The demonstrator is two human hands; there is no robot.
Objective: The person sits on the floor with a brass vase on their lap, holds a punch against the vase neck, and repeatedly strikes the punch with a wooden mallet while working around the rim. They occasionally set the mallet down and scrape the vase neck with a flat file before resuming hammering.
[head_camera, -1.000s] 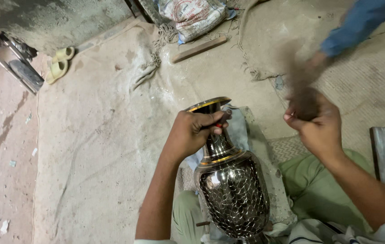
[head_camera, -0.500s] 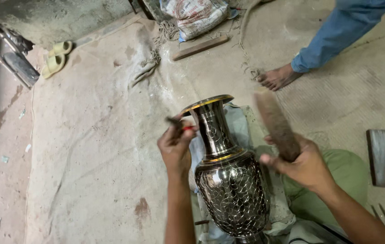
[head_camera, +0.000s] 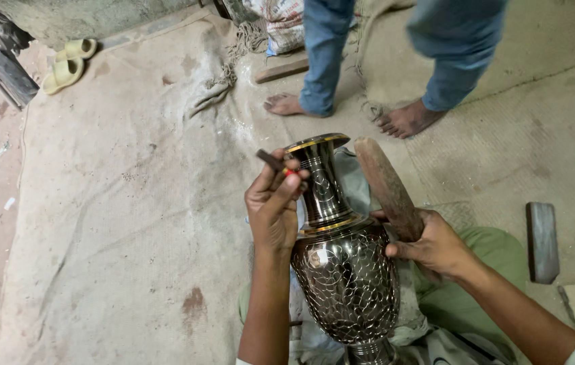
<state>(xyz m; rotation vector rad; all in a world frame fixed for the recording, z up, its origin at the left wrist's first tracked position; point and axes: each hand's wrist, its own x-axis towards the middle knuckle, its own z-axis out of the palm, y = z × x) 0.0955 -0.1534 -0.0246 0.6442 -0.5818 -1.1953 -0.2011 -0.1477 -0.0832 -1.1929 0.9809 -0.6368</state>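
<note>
Left hand [head_camera: 272, 203] pinching a small chisel [head_camera: 270, 161] beside the vase [head_camera: 341, 270] neck, right hand [head_camera: 433, 245] gripping a wooden mallet [head_camera: 387, 189] opposite

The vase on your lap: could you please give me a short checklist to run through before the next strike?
1. Vase steady on the lap: cannot tell; its base is cut off.
2. Small tool pinched in left hand beside the neck: ok.
3. Tool tip seated on the metal: cannot tell.
4. Wooden mallet gripped in right hand: ok.
5. Bystander's bare feet well away from the work: not ok, they stand just beyond the vase.
</note>
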